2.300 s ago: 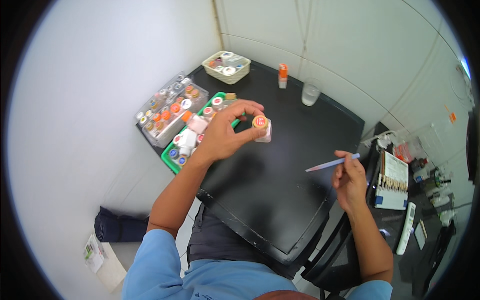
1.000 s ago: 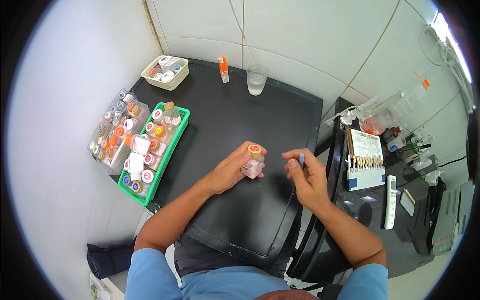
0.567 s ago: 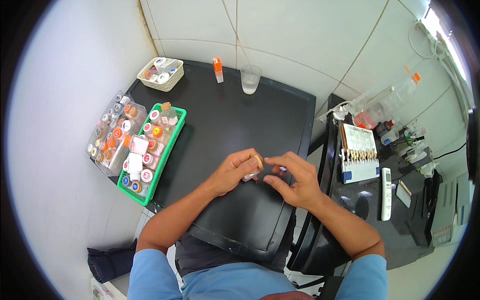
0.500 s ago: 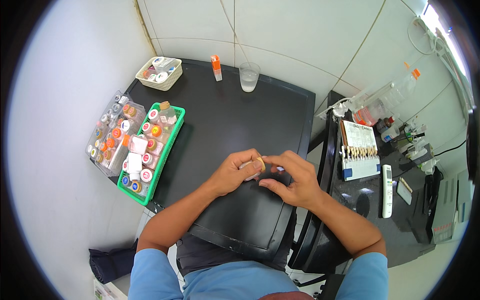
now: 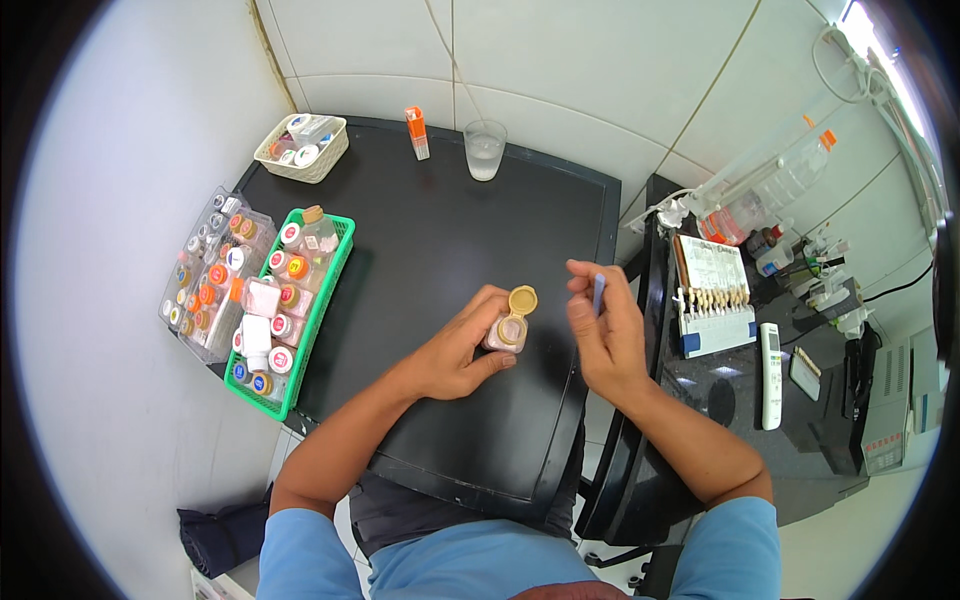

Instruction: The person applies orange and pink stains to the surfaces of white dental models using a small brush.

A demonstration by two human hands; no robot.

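Observation:
My left hand (image 5: 466, 352) is closed around a small clear bottle (image 5: 505, 337) of pinkish contents, near the table's right side. Its yellow flip cap (image 5: 522, 299) stands up, leaving the round mouth uncovered. To the right, my right hand (image 5: 611, 335) is raised apart from the bottle, fingers curled. Between them sits a slim pale-blue stick (image 5: 599, 293), mostly hidden, so its exact kind cannot be made out.
On the black table (image 5: 430, 220), a green basket (image 5: 330, 290) of capped bottles stands left, beside clear organizers (image 5: 205, 280). At the back are a cream basket (image 5: 325, 165), an orange-and-white box (image 5: 417, 135) and a cup (image 5: 484, 160). A shade guide (image 5: 715, 315) and remote control (image 5: 770, 375) lie right.
The bottle's yellow cap has swung up and open. My right hand has drawn away to the right and up, keeping the stick. My left hand still holds the bottle.

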